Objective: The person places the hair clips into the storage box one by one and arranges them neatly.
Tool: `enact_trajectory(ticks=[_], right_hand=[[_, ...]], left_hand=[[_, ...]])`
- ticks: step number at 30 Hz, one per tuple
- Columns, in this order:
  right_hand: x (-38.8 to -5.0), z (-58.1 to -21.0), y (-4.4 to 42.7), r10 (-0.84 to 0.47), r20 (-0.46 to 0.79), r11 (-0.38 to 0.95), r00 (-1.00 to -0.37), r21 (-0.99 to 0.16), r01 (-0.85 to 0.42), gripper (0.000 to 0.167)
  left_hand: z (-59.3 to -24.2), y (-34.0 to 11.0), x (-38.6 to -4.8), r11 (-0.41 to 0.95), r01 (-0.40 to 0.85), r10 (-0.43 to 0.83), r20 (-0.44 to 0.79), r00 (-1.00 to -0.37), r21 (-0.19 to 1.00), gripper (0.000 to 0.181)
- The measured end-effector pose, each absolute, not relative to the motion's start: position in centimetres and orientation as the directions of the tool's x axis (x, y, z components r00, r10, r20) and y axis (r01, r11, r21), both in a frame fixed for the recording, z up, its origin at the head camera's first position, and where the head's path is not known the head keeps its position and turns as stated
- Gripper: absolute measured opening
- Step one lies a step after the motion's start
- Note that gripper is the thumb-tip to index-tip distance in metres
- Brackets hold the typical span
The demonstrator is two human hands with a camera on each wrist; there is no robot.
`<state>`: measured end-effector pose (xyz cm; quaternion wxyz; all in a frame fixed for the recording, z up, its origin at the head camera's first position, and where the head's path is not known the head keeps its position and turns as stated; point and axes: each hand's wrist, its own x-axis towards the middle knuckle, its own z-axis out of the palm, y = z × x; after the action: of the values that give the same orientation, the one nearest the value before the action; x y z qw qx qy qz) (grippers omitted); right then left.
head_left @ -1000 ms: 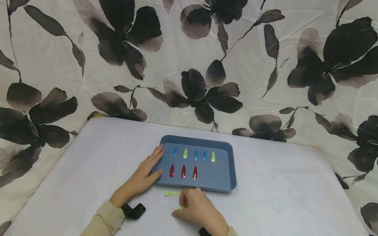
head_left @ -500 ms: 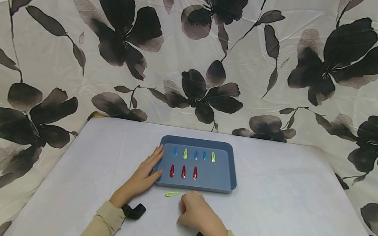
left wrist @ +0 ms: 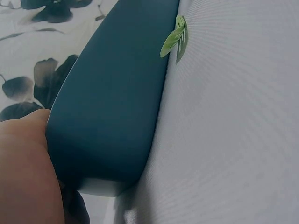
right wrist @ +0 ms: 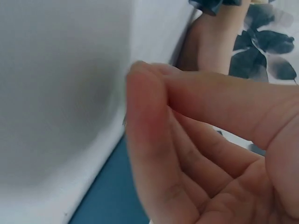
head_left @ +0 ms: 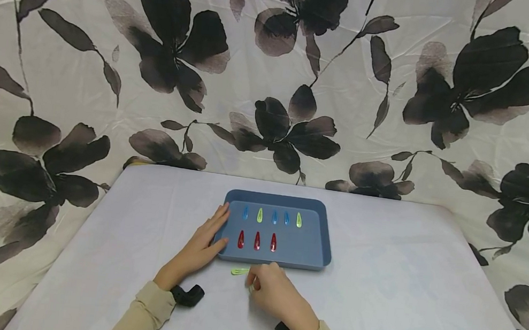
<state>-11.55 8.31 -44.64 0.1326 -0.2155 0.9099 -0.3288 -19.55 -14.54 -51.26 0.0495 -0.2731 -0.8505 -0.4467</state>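
A blue tray (head_left: 304,244) holds a back row of blue and yellow-green snap hair clips (head_left: 260,215) and a front row of three red hair clips (head_left: 257,240). My left hand (head_left: 198,247) rests on the tray's left edge, fingers fairly straight; its thumb (left wrist: 28,163) touches the rim in the left wrist view. In front of the tray, my right hand (head_left: 280,295) pinches a green hair clip (head_left: 251,288), mostly hidden by the fingers. Thumb and index fingertip meet in the right wrist view. Another green hair clip (head_left: 239,271) lies on the cloth by the tray's front wall.
A white cloth (head_left: 401,287) covers the table. Behind it hangs a white curtain with dark printed flowers (head_left: 292,130). Black wrist straps (head_left: 188,295) sit at both sleeves.
My right hand has drawn slightly back, then forward again toward the tray, turning so less of the pinched green hair clip shows. The left hand and the tray stay still.
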Motion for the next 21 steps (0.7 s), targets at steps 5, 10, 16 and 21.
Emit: enact_trajectory(ticks=[5, 10, 16, 21], right_hand=[[-12.4, -44.1, 8.5, -0.481, -0.018, 0.636, -0.876, -0.695, -0.335, 0.018], [-13.2, -43.3, 9.0, -0.483, 0.044, 0.587, -0.875, -0.726, -0.36, 0.026], [-14.5, -42.8, 9.8, -0.431, 0.083, 0.517, -0.898, -0.794, -0.321, 0.034], [-15.7, -42.4, 10.8, -0.348, 0.092, 0.433, -0.933, -0.867, -0.246, 0.037]], left_hand=[[-51.2, -14.6, -19.5, 0.45, 0.511, 0.423, 0.329, -0.845, 0.732, 0.066], [-51.3, -14.6, -19.5, 0.451, 0.511, 0.423, 0.329, -0.844, 0.732, 0.067], [-51.3, -14.6, -19.4, 0.458, 0.512, 0.422, 0.329, -0.845, 0.727, 0.067], [-51.3, -14.5, -19.5, 0.449, 0.531, 0.429, 0.347, -0.834, 0.719, 0.066]])
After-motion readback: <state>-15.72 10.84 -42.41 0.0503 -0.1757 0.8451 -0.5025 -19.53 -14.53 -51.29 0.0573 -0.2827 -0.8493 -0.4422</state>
